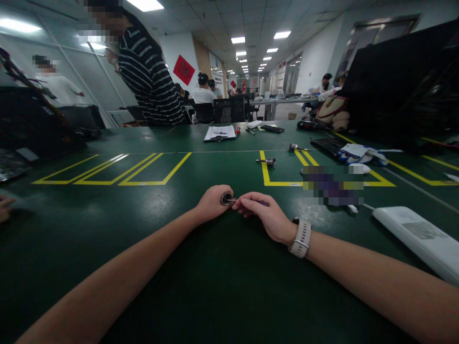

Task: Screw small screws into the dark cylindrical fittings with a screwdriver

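Note:
My left hand [214, 203] is closed around a small round metal part [226, 198], whose hollow, dark opening faces right. In my right hand [263, 212], which wears a pale watch band, a slim tool with a thin metal shaft [233, 200] is pinched. Its tip reaches the opening of the metal part; how far in, I cannot tell. The tool's dark handle [264, 203] shows behind the fingers. Beyond my hands lie two metal cup-shaped parts with thin shafts, a nearer one [269, 162] on yellow tape and a farther one [294, 147].
Yellow tape [143, 182] marks the green table [154, 258]. A clipboard [220, 134], a black phone [272, 129] and a cloth [364, 154] lie farther back. At right is a white power strip [412, 229]. Another person's hand [5, 208] shows at the left edge; a person in stripes [147, 71] stands behind the table.

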The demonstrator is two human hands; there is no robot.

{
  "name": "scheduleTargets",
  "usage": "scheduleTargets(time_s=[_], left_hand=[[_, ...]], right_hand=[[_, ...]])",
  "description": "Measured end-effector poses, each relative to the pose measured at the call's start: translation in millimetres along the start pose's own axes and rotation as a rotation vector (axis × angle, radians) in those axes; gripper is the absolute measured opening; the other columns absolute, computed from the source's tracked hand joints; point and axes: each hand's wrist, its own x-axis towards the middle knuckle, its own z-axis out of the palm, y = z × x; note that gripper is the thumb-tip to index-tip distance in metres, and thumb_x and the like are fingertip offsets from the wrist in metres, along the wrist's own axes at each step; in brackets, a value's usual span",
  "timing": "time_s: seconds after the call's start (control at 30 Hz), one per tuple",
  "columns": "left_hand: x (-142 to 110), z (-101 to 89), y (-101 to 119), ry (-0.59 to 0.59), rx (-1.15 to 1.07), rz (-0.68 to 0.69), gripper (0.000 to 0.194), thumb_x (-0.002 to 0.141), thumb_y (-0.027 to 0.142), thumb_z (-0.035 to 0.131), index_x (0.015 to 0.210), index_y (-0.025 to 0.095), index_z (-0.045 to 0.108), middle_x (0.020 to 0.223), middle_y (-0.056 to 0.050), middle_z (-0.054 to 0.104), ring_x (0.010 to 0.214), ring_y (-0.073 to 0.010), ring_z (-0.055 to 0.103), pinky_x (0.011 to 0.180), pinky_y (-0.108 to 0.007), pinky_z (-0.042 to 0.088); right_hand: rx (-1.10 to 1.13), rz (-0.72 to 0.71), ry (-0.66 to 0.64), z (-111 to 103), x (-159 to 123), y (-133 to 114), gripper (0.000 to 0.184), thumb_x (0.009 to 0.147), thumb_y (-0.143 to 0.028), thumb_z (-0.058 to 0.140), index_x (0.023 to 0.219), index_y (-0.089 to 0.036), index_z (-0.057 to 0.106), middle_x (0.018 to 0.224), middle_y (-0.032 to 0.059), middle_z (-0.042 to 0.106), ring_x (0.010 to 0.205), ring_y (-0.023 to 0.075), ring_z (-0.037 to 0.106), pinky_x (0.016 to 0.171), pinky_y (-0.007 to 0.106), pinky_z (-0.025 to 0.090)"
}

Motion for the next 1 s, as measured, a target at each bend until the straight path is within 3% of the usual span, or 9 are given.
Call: scheduleTargets(time_s=[0.2, 0.33, 0.57, 0.7, 0.9, 1.0], left_hand=[[-0.3, 0.9, -0.1, 0.004, -0.003, -0.001, 0.014, 0.075, 0.025, 0.055, 0.065, 0.016, 0.049, 0.061, 0.002, 0.050, 0.058, -0.0111, 0.047, 0.053, -0.022, 0.035], [0.3, -0.1, 0.9, 0.024, 0.014, 0.008, 0.014, 0.075, 0.022, 0.055, 0.065, 0.016, 0.048, 0.061, 0.003, 0.049, 0.058, -0.0110, 0.046, 0.053, -0.022, 0.034], [-0.2, 0.2, -0.1, 0.116, -0.075, 0.010, 0.017, 0.075, 0.026, 0.055, 0.063, 0.016, 0.047, 0.060, 0.003, 0.046, 0.056, -0.0099, 0.044, 0.052, -0.022, 0.034], [-0.7, 1.6, -2.0, 0.126, -0.113, -0.002, 0.016, 0.075, 0.025, 0.056, 0.064, 0.017, 0.047, 0.061, 0.004, 0.047, 0.055, -0.0091, 0.043, 0.051, -0.021, 0.035], [0.4, 1.0, -1.6, 0.128, 0.038, -0.009, 0.020, 0.077, 0.026, 0.053, 0.062, 0.017, 0.046, 0.059, 0.003, 0.046, 0.055, -0.0101, 0.043, 0.052, -0.022, 0.033], [0.4, 1.1, -1.0, 0.110, 0.105, 0.017, 0.020, 0.078, 0.025, 0.053, 0.062, 0.017, 0.046, 0.059, 0.003, 0.047, 0.057, -0.0108, 0.044, 0.054, -0.023, 0.033]], right_hand=[[-0.163, -0.157, 0.107, -1.5, -2.0, 3.7, 0.017, 0.082, -0.026, 0.053, 0.073, -0.018, 0.065, 0.075, 0.0015, 0.063, 0.076, 0.0157, 0.057, 0.072, 0.032, 0.042], [-0.229, -0.117, 0.104, -0.1, -2.9, 2.0, 0.018, 0.081, -0.026, 0.053, 0.073, -0.018, 0.066, 0.076, 0.0022, 0.064, 0.075, 0.0159, 0.057, 0.071, 0.032, 0.042], [0.144, 0.036, 0.101, -2.2, 2.8, 2.4, 0.015, 0.077, -0.027, 0.057, 0.075, -0.017, 0.067, 0.075, 0.0036, 0.065, 0.070, 0.0143, 0.055, 0.064, 0.030, 0.040], [0.227, 0.074, 0.084, -2.9, 4.2, 1.5, 0.014, 0.076, -0.028, 0.058, 0.075, -0.016, 0.067, 0.076, 0.0042, 0.065, 0.070, 0.0143, 0.055, 0.064, 0.029, 0.040], [-0.002, -0.054, 0.129, 0.7, 0.7, 6.5, 0.015, 0.078, -0.029, 0.056, 0.075, -0.018, 0.066, 0.074, 0.0019, 0.063, 0.071, 0.0143, 0.055, 0.065, 0.029, 0.040], [-0.071, -0.052, 0.105, 1.5, -0.6, 8.4, 0.015, 0.078, -0.030, 0.057, 0.077, -0.018, 0.066, 0.077, 0.0021, 0.064, 0.074, 0.0151, 0.056, 0.066, 0.030, 0.041]])
